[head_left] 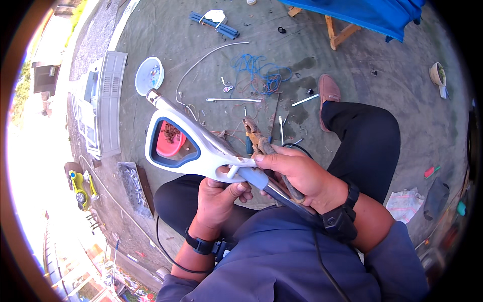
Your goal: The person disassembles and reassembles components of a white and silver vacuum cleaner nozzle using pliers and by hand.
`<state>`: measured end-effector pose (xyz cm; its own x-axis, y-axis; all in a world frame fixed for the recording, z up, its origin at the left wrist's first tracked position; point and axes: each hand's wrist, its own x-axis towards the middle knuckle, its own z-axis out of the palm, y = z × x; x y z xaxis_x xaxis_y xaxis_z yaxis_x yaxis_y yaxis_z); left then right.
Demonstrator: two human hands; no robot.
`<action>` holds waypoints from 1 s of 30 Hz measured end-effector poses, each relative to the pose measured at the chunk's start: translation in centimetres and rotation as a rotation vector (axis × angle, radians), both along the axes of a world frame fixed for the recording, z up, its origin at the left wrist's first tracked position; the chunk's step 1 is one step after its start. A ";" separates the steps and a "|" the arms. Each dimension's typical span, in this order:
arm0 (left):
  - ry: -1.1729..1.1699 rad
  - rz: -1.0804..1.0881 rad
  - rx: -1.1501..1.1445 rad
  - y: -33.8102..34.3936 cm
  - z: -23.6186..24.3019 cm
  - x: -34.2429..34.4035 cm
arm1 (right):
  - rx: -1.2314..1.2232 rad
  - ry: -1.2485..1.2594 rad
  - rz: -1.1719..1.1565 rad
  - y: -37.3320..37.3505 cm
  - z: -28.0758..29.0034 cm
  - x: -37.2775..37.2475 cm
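Across my lap lies a white loop handle with a dark blue-grey inner rim, joined through a grey collar to a shiny metal tube. My left hand is closed on its underside, thumb and fingers pinching close to the collar. My right hand is wrapped round rusty pliers, jaws pointing away from me, while its thumb presses the end of the white handle. Parts of the right fingers are hidden behind the tube. Through the loop shows a red basin with brown bits in it.
A white-blue bowl, tangled blue cord, a bundle of blue tubes and scattered metal rods lie on the ground ahead. At left stand a grey panelled unit and a tray. A cloth lies right.
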<state>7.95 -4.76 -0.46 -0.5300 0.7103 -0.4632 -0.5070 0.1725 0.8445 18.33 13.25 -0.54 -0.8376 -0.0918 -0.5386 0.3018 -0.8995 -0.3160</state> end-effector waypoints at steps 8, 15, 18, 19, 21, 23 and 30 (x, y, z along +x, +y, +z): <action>0.064 0.005 -0.006 -0.1 0.4 0.0 | -0.107 -0.060 0.070 0.2 -0.3 -0.2; 0.118 0.018 -0.020 -0.1 0.8 0.1 | -0.169 -0.032 0.109 0.3 0.2 -0.5; 0.139 0.014 -0.034 -0.1 0.7 0.2 | -0.210 -0.014 0.097 0.4 0.5 -0.6; 0.145 0.007 -0.040 -0.1 0.7 0.2 | -0.224 0.010 0.092 0.3 0.3 -0.5; 0.158 -0.005 -0.051 -0.3 0.6 0.2 | -0.232 0.029 0.084 0.1 -0.1 -0.4; 0.180 -0.005 -0.064 -0.1 1.0 0.2 | -0.217 0.021 0.079 -0.1 -0.3 -0.4; 0.077 -0.126 0.064 -1.4 0.2 -0.8 | -0.139 0.020 0.070 0.0 0.0 -0.3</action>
